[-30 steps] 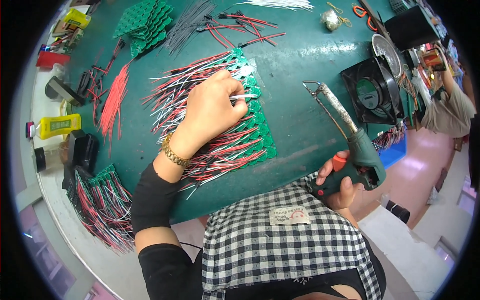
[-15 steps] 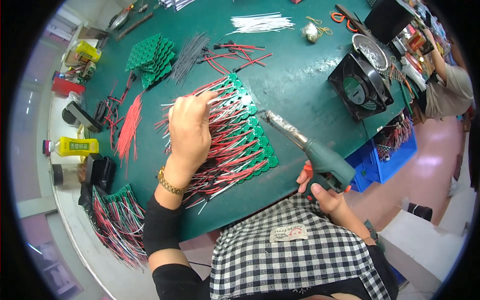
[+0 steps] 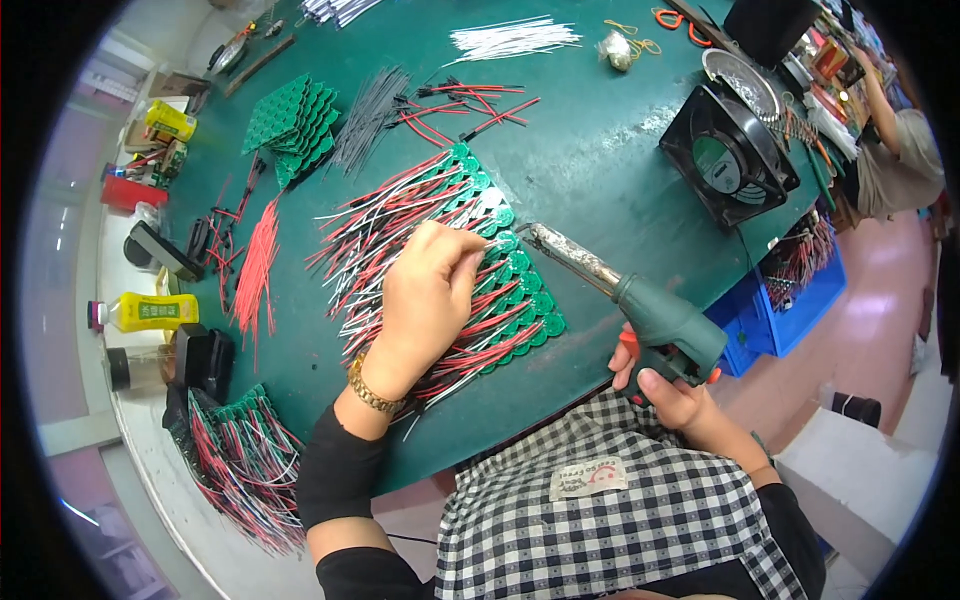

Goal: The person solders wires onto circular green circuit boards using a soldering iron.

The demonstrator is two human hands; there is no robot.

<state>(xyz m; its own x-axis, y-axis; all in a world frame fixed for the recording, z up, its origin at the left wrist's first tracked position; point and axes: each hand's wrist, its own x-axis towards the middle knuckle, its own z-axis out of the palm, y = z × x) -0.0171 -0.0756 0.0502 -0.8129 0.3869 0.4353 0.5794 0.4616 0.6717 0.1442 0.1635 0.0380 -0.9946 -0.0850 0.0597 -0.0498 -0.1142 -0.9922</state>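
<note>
My right hand (image 3: 662,382) grips a green soldering gun (image 3: 665,320) by its handle, with fingers at the red trigger. Its metal barrel slants up and left, and the tip is close to the right edge of a panel of round green circuit boards (image 3: 543,302). Over that panel, my left hand (image 3: 430,290) is closed in a pinch, with the end of a white wire (image 3: 490,243) showing at the fingertips. Red and white wires (image 3: 375,220) fan out leftward from the boards, partly hidden under my left hand and wrist.
Stacked green boards (image 3: 290,120), grey wires (image 3: 370,120), red wires (image 3: 258,265) and white wires (image 3: 515,42) lie around the table. A black fan (image 3: 728,158) stands at right, above a blue bin (image 3: 790,310). Bottles, including a yellow one (image 3: 155,312), line the left ledge. Another person (image 3: 900,165) is at far right.
My left hand has moved right and toward me along the panel, from the upper boards to the middle ones. The soldering gun has shifted slightly right and down in my right hand.
</note>
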